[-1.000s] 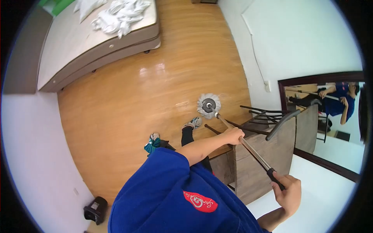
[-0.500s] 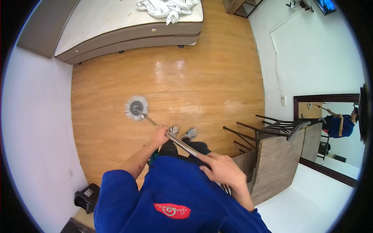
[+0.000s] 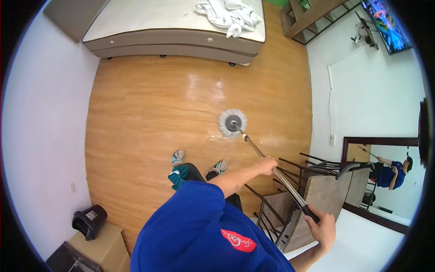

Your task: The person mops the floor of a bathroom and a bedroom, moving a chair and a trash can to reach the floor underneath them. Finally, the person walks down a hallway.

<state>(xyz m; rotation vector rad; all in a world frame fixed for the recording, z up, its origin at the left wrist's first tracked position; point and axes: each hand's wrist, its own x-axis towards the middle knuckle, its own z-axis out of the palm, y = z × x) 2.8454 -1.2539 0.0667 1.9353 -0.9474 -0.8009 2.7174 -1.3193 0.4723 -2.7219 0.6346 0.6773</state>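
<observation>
A mop with a round grey and white string head [image 3: 233, 123] rests on the wooden floor, in front of my feet. Its metal handle [image 3: 287, 182] slants down to the right toward my body. Partway along the handle, my left hand [image 3: 266, 166] is wrapped round it. My right hand [image 3: 321, 226] grips the black end of the handle, near the wooden table [image 3: 327, 188]. A teal cloth [image 3: 178, 176] hangs at my left leg.
A bed [image 3: 149, 22] with white sheets [image 3: 229, 16] stands ahead. Folded chairs [image 3: 317, 168], a mirror [image 3: 401, 181] and a wall-mounted screen [image 3: 387, 25] are at the right. A black bin [image 3: 89, 221] sits on a cardboard box [image 3: 106, 247] at the lower left.
The mop head has moved right across the floor. Both hands have shifted right with the handle, and my feet stand farther apart. The view has turned somewhat.
</observation>
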